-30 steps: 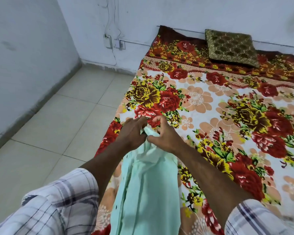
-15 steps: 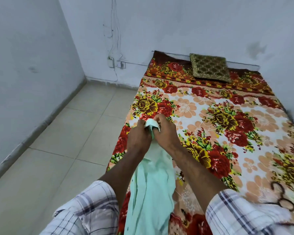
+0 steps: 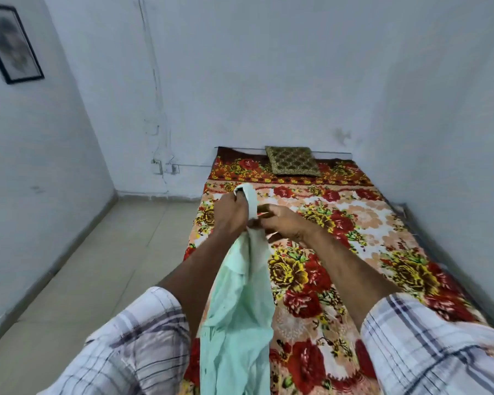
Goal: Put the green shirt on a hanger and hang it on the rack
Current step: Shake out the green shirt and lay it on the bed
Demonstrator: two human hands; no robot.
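1. The green shirt (image 3: 240, 323) is a pale mint colour, thin fabric, pretty crumpled.
2. It's bunched up at the top, where the left hand (image 3: 230, 215) and right hand (image 3: 285, 223) grip it close together. A bit of cloth pokes up above the left one.
3. From there it hangs down in a long loose drape along the left edge of the bed (image 3: 354, 223), bottom end out of view.

1. Bed (image 3: 365, 220): low, set in the far right corner of the room, head end against the back wall.
2. Floral bedspread (image 3: 300, 272): red, yellow and peach pattern, covers the whole visible top of the bed.
3. Cushion (image 3: 293, 161): olive-gold, patterned, lies flat on the bedspread at the head end, just beside the wall.
4. Floor (image 3: 111, 252): beige tiles, left of the bed.
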